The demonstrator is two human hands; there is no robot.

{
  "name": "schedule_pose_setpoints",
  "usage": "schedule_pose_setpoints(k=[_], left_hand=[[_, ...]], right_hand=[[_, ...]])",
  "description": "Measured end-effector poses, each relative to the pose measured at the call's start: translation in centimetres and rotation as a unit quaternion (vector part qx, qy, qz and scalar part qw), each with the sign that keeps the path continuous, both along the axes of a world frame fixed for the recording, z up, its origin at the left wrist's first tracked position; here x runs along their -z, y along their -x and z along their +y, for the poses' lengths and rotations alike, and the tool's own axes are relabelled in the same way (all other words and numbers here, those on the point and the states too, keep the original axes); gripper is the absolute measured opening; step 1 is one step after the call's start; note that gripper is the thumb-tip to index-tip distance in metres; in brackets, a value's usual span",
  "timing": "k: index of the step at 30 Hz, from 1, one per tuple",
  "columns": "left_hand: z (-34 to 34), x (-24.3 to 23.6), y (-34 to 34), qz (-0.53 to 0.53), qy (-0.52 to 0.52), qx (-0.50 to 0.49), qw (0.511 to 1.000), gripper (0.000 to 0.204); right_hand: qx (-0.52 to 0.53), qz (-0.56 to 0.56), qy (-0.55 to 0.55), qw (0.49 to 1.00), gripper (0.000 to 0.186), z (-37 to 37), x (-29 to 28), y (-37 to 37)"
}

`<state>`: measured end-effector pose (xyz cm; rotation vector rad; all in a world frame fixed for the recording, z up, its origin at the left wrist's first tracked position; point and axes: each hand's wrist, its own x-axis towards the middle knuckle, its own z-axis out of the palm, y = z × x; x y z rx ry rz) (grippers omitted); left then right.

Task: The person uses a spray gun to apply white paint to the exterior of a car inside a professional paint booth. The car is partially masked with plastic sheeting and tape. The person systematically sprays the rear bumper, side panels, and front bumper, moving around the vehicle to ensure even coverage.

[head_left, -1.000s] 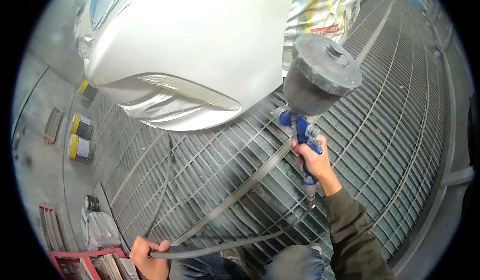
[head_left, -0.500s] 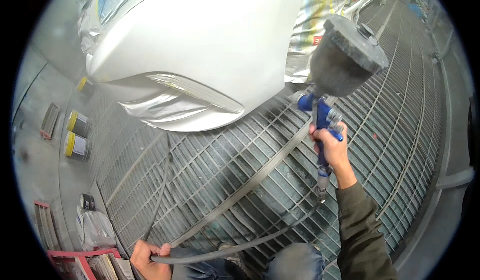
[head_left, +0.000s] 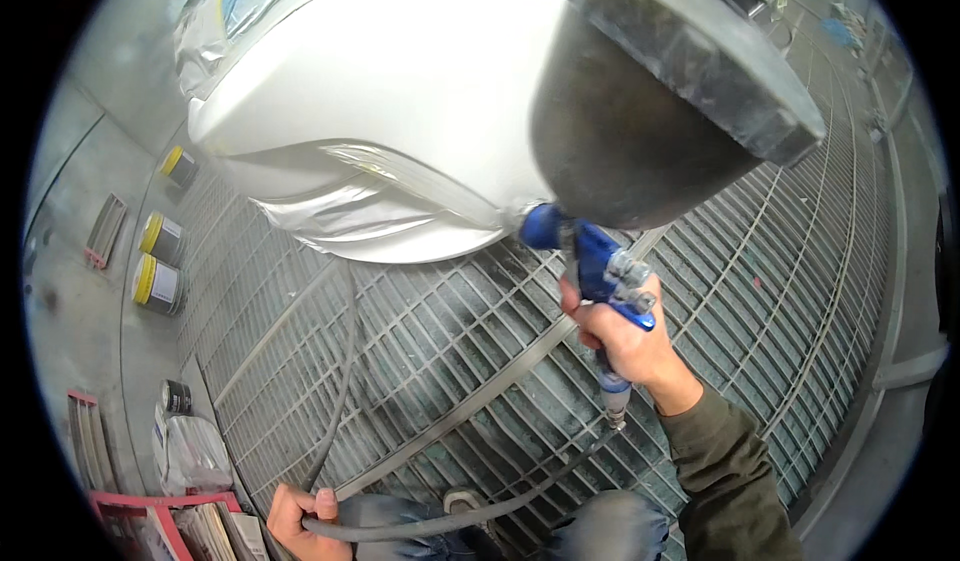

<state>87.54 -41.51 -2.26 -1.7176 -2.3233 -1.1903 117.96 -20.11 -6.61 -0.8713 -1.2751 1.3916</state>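
Observation:
My right hand point(head_left: 628, 336) grips a blue spray gun point(head_left: 597, 261) by its handle. A large dark grey cup point(head_left: 640, 121) with a lid sits on top of the gun, close to the camera. The gun's nozzle points left at a white car body panel point(head_left: 420, 71); how far apart they are I cannot tell. Masking film point(head_left: 350, 211) covers an opening low in the panel. A grey hose point(head_left: 480, 513) runs from the gun's lower end to my left hand point(head_left: 305, 523), which is closed around it at the bottom left.
Underfoot lies a metal floor grating point(head_left: 480, 361). Along the left wall stand several cans with yellow lids, one being a paint can point(head_left: 158, 284), and a dark small can point(head_left: 175, 397). A red-edged rack point(head_left: 165, 506) is at lower left. Plastic sheeting point(head_left: 205, 46) hangs behind the panel.
My right hand has moved the spray gun left and nearer the camera, so its cup looks much larger. The left hand stays on the hose, almost unmoved. The view has shifted slightly.

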Motion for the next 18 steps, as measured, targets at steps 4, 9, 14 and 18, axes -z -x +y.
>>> schedule_pose_setpoints(k=[4, 9, 14, 18], left_hand=[[-0.3, -0.4, -0.2, 0.023, -0.005, 0.011, 1.000, 0.043], [-0.5, -2.3, -1.3, 0.039, 0.047, 0.000, 0.998, 0.031], [0.1, -1.9, -0.7, 0.042, 0.017, 0.017, 0.999, 0.032], [0.3, 0.1, 2.1, -0.026, -0.036, -0.015, 0.999, 0.039]], right_hand=[[-0.092, 0.045, -0.008, 0.995, 0.026, 1.0, -1.9, 0.9], [0.023, 0.090, 0.014, 0.996, 0.012, 2.0, -2.2, -0.9], [0.174, 0.049, 0.005, 0.984, 0.014, 3.3, -1.0, -6.0], [0.270, 0.014, 0.028, 0.962, 0.012, 3.6, -1.0, -8.4]])
